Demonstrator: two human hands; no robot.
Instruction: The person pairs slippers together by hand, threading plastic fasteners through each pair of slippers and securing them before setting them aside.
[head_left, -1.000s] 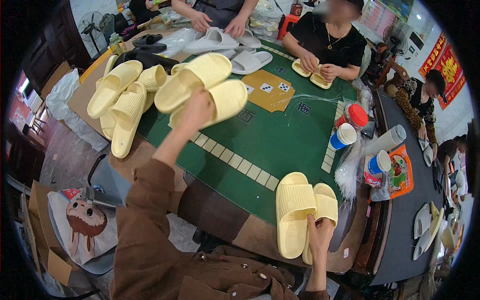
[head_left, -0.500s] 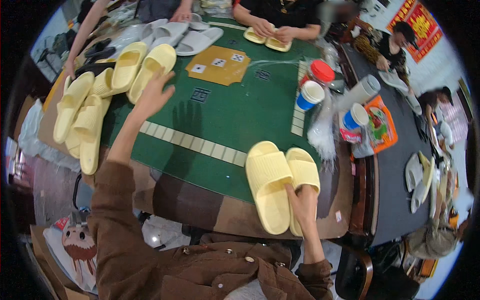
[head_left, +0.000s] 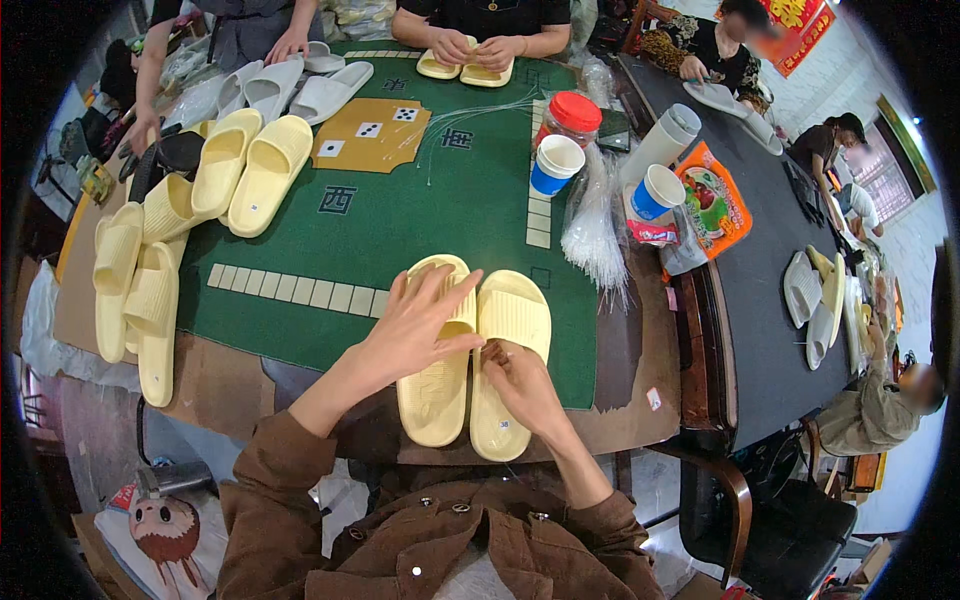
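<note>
A pair of pale yellow slide slippers lies side by side at the table's near edge, toes away from me. Over the strap of the left slipper (head_left: 434, 410) my left hand (head_left: 405, 330) is spread open, fingers apart, its thumb reaching toward the gap between the two. My right hand (head_left: 522, 388) lies over the right slipper (head_left: 515, 310), fingers bent and closed at the inner edge of its strap. What those fingertips pinch, if anything, is hidden. A small round sticker shows on that slipper's heel.
More yellow slippers (head_left: 268, 178) and grey slippers (head_left: 333, 92) lie at the left. Right of the green mat (head_left: 480, 210) stand a red-lidded jar (head_left: 572, 118), paper cups (head_left: 557, 165) and a bundle of clear plastic ties (head_left: 595, 235). Across the table a person handles yellow slippers (head_left: 487, 72).
My left hand has come from the yellow slippers at the left to the near pair. The pair has shifted left and its slippers stand slightly apart; my right hand's fingers have moved to the inner edge.
</note>
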